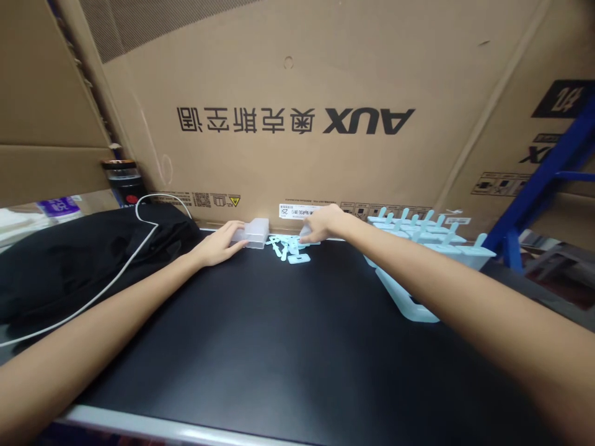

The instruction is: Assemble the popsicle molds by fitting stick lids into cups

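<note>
Head view: translucent box (258,233), held by my left grip (222,243), likely for steadiness; blue pieces (299,259), heaped alongside, probably for reach; right grip (326,223), whether grasping I cannot tell.

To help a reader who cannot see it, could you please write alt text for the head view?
The left hand holds a clear plastic box, and the right hand is at a pile of light-blue pieces on a black table. Light-blue popsicle molds stand on the right; a big cardboard box rises behind.
</note>
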Action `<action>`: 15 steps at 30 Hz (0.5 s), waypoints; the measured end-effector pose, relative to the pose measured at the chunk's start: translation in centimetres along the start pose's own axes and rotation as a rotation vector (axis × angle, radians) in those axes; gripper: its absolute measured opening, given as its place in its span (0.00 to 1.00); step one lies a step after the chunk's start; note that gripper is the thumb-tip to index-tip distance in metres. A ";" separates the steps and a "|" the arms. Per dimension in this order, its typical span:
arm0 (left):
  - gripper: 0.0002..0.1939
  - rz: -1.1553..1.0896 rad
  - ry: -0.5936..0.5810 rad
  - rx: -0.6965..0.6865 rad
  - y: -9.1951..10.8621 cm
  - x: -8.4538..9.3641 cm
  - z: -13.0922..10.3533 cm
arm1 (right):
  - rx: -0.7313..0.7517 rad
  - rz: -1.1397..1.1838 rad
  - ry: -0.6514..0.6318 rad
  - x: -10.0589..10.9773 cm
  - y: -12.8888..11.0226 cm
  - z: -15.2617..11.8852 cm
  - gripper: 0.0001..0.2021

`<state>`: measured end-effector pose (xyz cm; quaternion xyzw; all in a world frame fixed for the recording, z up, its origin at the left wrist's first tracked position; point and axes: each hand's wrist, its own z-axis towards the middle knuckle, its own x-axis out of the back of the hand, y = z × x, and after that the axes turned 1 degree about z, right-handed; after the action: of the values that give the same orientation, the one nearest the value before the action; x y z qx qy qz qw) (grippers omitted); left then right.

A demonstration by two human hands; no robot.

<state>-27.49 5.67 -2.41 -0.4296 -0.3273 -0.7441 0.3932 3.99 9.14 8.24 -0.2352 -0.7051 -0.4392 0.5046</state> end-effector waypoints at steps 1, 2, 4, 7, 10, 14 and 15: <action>0.28 0.006 0.003 -0.004 0.0 0.0 0.0 | -0.001 0.000 0.001 0.0 0.1 0.1 0.34; 0.28 0.013 0.010 -0.012 0.0 0.0 0.0 | 0.000 0.000 0.005 0.1 0.2 0.1 0.34; 0.29 0.027 0.029 -0.038 -0.1 -0.1 0.1 | 0.007 -0.003 0.028 0.2 0.3 0.1 0.34; 0.30 0.049 0.054 -0.070 -0.2 -0.1 0.1 | 0.026 -0.005 0.091 0.3 0.4 -0.3 0.35; 0.30 0.054 0.094 -0.084 0.0 0.4 0.0 | 0.084 0.003 0.157 0.4 0.3 -0.9 0.34; 0.31 -0.003 0.252 -0.137 1.7 2.0 0.2 | 0.225 0.015 0.275 1.7 -0.8 -1.9 0.27; 0.32 -0.029 0.296 -0.162 2.5 2.5 0.3 | 0.266 0.012 0.326 2.3 -1.4 -2.1 0.25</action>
<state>-26.04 3.96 0.33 -0.3407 -0.2110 -0.8288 0.3904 3.07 6.37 10.06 -0.0965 -0.6644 -0.3712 0.6415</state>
